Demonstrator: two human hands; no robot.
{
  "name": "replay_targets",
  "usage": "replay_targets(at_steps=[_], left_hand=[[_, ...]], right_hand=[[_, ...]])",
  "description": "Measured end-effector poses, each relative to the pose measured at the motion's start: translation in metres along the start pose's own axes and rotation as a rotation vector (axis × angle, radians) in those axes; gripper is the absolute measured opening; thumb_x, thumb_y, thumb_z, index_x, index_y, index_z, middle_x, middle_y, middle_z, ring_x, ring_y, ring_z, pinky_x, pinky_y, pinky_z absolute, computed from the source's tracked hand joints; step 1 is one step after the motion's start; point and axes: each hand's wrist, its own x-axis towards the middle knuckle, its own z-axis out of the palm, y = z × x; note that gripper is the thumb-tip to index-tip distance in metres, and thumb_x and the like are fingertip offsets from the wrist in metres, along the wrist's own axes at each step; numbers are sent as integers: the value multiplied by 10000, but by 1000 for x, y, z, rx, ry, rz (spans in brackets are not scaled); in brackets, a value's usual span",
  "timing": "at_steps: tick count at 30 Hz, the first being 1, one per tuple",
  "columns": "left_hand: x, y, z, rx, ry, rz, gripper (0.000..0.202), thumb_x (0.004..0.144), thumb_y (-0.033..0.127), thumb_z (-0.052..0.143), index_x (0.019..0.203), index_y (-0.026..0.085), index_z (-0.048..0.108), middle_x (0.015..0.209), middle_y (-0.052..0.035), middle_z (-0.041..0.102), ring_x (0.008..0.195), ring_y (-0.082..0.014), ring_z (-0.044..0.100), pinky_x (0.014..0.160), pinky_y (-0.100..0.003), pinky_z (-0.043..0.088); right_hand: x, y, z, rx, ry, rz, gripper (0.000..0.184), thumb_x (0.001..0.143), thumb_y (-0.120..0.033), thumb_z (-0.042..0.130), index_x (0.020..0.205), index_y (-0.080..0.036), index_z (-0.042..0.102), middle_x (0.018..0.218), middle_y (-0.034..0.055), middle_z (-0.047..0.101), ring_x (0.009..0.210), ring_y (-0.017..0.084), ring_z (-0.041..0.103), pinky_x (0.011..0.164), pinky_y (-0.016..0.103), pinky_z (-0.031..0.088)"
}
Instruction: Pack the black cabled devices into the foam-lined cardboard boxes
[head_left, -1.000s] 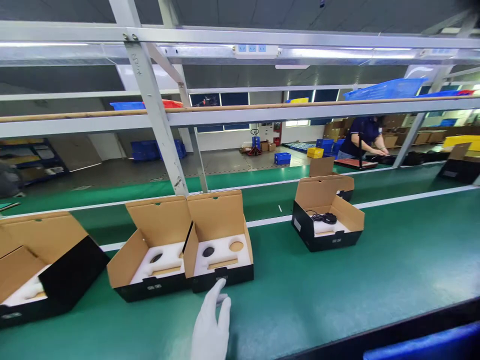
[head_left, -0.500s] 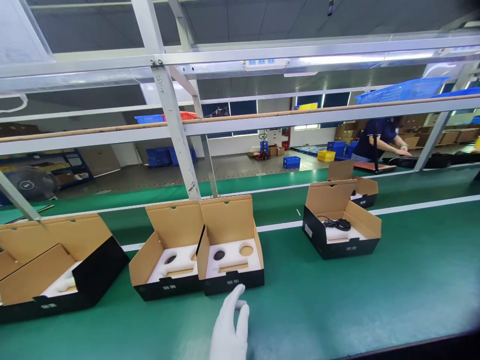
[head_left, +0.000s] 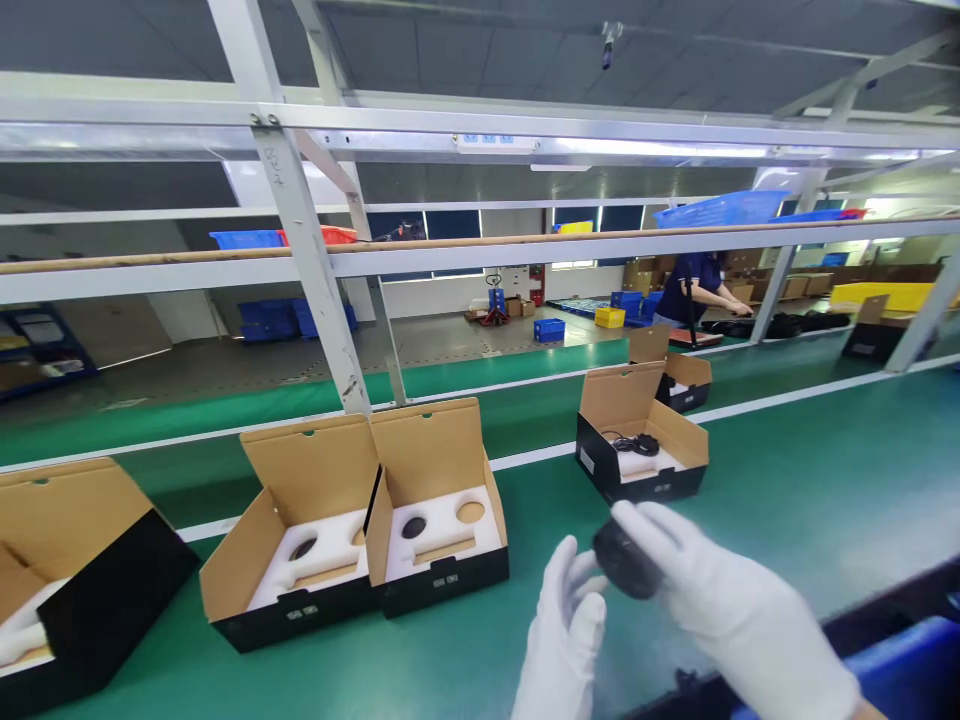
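Observation:
My right hand (head_left: 697, 570), in a white glove, grips a black rounded puck-like piece (head_left: 626, 560) above the green bench, its exact kind blurred. Just left of that piece is my left hand (head_left: 562, 630), also gloved, fingers apart and nothing seen in them. Beyond the left hand stands an open black box (head_left: 442, 587) with a white foam insert (head_left: 442, 555); a dark round piece (head_left: 413, 527) sits in one of its holes. Behind my right hand, another open box (head_left: 660, 487) holds a black round device with a coiled cable (head_left: 637, 444).
Two more open boxes (head_left: 300, 610) (head_left: 127, 610) stand to the left on the green bench (head_left: 795, 480). A metal frame post (head_left: 307, 240) rises behind them. At the lower right is a blue bin (head_left: 907, 665). Farther off, a person (head_left: 697, 290) works across the bench.
My right hand has come into view from the right, holding the black piece. My left hand has moved right, away from the nearest box. The view has swung right.

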Motion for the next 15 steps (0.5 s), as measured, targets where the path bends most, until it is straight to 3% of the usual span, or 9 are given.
replay_targets(at_steps=[2, 4, 6, 8, 10, 12, 15], left_hand=[[6, 6, -3, -66, 80, -5, 1106, 718, 870, 629, 1527, 181, 323, 1563, -186, 435, 1342, -328, 535, 1041, -405, 510], [10, 12, -11, -139, 209, -11, 1062, 696, 856, 671, 1486, 209, 383, 1547, -156, 456, 1305, -301, 557, 960, -343, 534], [12, 17, -22, -296, 263, -9, 929, 734, 786, 709, 1432, 228, 456, 1398, -131, 593, 1038, -232, 661, 767, -291, 535], [13, 22, -32, -559, 234, -18, 762, 787, 668, 748, 1379, 243, 528, 1176, -89, 693, 757, -161, 628, 624, -266, 473], [14, 28, -39, -838, 216, -41, 642, 761, 557, 822, 1288, 249, 623, 1026, -54, 710, 711, -141, 604, 638, -250, 467], [17, 34, -44, -1026, 230, -85, 593, 657, 480, 919, 1153, 234, 705, 980, -41, 712, 778, -148, 631, 685, -236, 486], [22, 37, -46, -1079, 158, -161, 586, 621, 557, 924, 1037, 192, 733, 905, -48, 716, 625, -116, 580, 556, -216, 434]], right_hand=[[23, -26, 17, -81, 40, -176, 783, 905, -3, 383, 1609, -331, 280, 1485, 138, 554, 860, 249, 747, 637, 373, 636], [42, -51, 27, -119, 68, -332, 840, 868, 33, 357, 1634, -281, 209, 1446, 181, 582, 733, 233, 736, 544, 366, 622], [55, -67, 29, -6, 50, -419, 863, 852, 34, 337, 1647, -244, 148, 1456, 188, 569, 774, 236, 749, 560, 363, 639], [65, -70, 23, 216, 6, -451, 823, 881, -18, 374, 1644, -244, 162, 1511, 154, 522, 993, 239, 748, 726, 356, 670], [74, -62, 16, 460, -91, -404, 742, 919, -168, 522, 1609, -284, 277, 1518, 95, 529, 1194, 246, 675, 903, 348, 640], [83, -51, 12, 681, -220, -264, 626, 910, -352, 636, 1511, -326, 462, 1423, 57, 624, 1163, 254, 690, 915, 341, 635], [96, -42, 19, 885, -326, 39, 391, 961, -511, 567, 1280, -316, 680, 1270, 52, 705, 1082, 244, 710, 929, 347, 624]])
